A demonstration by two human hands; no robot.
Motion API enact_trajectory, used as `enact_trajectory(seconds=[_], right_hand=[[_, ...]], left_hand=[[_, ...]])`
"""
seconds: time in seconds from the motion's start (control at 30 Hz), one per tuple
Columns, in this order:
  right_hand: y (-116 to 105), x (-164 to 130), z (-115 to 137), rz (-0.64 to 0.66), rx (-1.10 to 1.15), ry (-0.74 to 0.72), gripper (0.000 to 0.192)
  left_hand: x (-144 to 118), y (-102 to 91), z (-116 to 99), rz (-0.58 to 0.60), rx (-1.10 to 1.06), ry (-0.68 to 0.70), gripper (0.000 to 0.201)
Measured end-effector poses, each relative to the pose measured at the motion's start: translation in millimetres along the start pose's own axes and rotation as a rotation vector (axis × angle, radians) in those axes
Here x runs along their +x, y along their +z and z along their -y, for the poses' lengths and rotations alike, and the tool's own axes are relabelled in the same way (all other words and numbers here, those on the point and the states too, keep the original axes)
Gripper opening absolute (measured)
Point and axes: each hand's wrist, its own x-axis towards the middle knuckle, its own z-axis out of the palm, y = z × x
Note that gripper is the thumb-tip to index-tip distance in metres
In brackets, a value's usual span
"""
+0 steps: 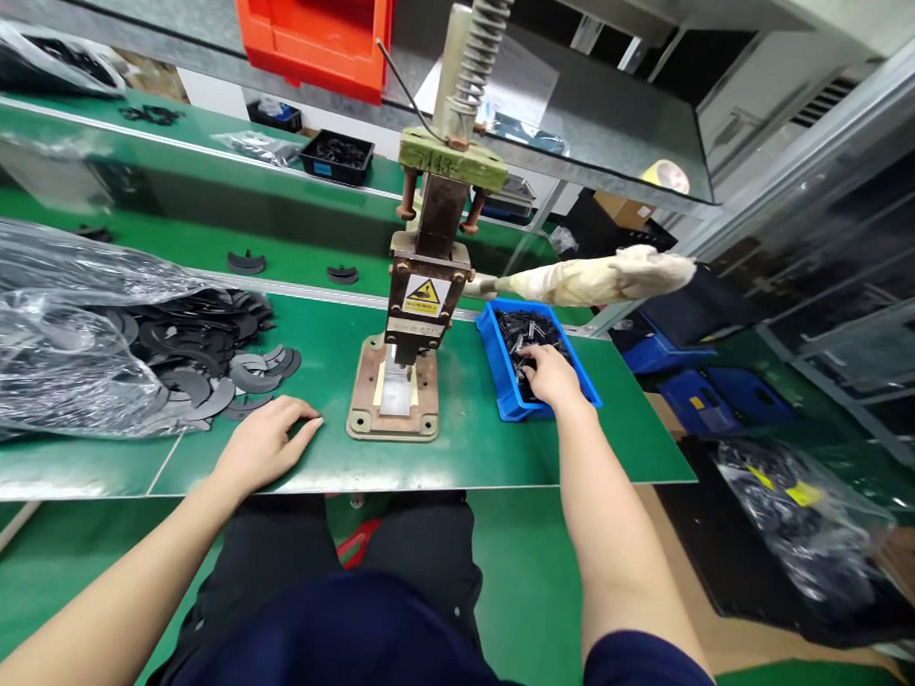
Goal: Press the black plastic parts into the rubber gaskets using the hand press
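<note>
Right hand point(550, 374) reaching into blue bin point(502, 370) of small dark parts point(524, 332), grip on them not discernible, left hand point(263, 441) flat and spread on green counter point(469, 443), just beside black curved pieces point(202, 359), hand press point(418, 312) between the hands.

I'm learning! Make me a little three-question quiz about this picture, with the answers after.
1. True or false: the right hand is inside the blue bin.
2. What does the left hand rest on: A the green table, B the press, C the orange bin?
3. Fill in: the flat dark curved pieces lie to the ____ of the press.

Key: 1 true. 2 A. 3 left.
</note>
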Motion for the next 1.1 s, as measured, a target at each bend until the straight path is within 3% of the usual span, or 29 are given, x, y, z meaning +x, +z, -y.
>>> enact_trajectory(seconds=[0.2, 0.5, 0.67, 0.8, 1.1], right_hand=[[-3.2, -5.1, -12.2, 0.028, -0.041, 0.028, 0.024], [-1.4, -18.2, -15.8, 0.089, -0.052, 0.051, 0.039], [-16.2, -18.5, -13.6, 0.0, -0.056, 0.104, 0.018], [-29.5, -24.4, -17.3, -0.093, -0.04, 0.186, 0.021], [-24.8, -36.3, -9.6, -0.164, 0.141, 0.257, 0.012]], left_hand=[[-0.9, -0.9, -0.3, -0.001, 0.014, 0.004, 0.032], [-1.3, 1.4, 2.2, -0.006, 0.025, -0.001, 0.033], [-2.0, 0.1, 1.2, -0.004, 0.018, 0.007, 0.033], [-1.5, -0.6, -0.1, -0.014, 0.015, 0.007, 0.033], [-1.2, -3.3, -3.8, -0.017, 0.012, 0.013, 0.035]])
